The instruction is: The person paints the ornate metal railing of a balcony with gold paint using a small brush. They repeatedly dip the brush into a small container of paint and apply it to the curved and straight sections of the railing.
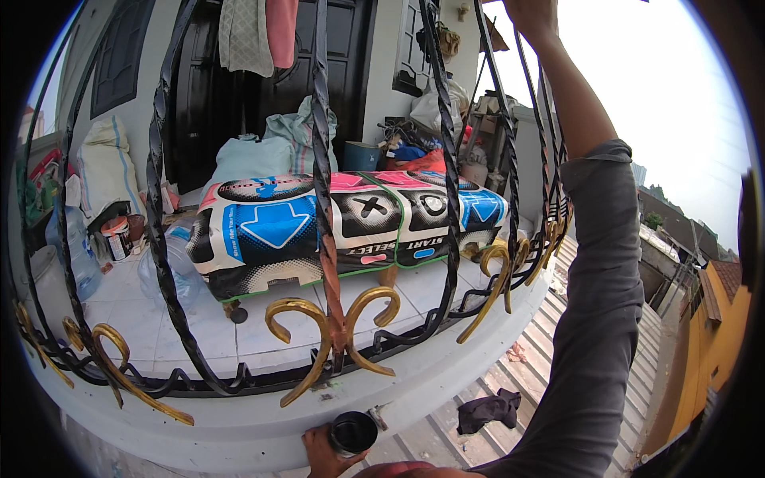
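Potentially spillable: one cup point(353, 434), dark inside, at lower centre, left hand point(324, 456) curled round its side, where a tilt could cause drips on the ledge point(239, 428); right hand point(532, 14), top edge, cropped, grip impossible to tell.

Prob. a home balcony point(446, 374): twisted-bar railing point(322, 151) w/ gold scrolls point(299, 303), dark panelled door point(348, 72), white tiled flr point(249, 338), hung towels point(243, 36), sacks point(107, 163) & water jugs point(82, 259); corrugated roof point(434, 434) below, neighbouring bldgs point(721, 327) beyond.
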### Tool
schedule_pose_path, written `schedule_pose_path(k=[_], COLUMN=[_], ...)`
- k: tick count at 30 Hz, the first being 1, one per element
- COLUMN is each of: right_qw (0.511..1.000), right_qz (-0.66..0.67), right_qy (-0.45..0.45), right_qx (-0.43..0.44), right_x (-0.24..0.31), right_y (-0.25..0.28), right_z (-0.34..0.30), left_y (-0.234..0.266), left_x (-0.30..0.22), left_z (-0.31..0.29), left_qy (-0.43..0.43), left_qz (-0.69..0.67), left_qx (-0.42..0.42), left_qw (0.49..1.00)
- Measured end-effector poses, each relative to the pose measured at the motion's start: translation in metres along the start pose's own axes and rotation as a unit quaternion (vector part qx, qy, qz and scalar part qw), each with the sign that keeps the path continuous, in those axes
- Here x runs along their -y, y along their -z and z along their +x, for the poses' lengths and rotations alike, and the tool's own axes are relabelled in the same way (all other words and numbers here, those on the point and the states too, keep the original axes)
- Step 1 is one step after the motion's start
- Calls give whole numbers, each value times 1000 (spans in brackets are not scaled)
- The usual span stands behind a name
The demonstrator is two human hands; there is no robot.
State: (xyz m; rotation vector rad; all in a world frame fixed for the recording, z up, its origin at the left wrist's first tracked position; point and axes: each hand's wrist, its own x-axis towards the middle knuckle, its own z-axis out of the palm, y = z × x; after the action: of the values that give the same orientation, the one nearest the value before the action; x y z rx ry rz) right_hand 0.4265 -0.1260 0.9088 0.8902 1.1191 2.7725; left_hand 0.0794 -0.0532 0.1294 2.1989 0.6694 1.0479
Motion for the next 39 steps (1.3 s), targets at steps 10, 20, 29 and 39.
schedule_pose_path(k=[10,20,29,39], right_qw=[854,848,881,911], right_qz=[338,393,314,191], right_qy=[-395,-356,-338,-293], right_qx=[33,7,108,220], right_x=[-13,-9,-12,-24], right_y=[7,7,-1,-1], right_z=[16,16,21,38], left_y=[1,5,4,1], left_x=[1,-2,-3,5], left_z=[2,2,3,2], left_qy=[17,41,48,-59], left_qz=[0,-14,-10,100], left_qx=[33,52,47,-12], left_qw=[999,998,998,993])
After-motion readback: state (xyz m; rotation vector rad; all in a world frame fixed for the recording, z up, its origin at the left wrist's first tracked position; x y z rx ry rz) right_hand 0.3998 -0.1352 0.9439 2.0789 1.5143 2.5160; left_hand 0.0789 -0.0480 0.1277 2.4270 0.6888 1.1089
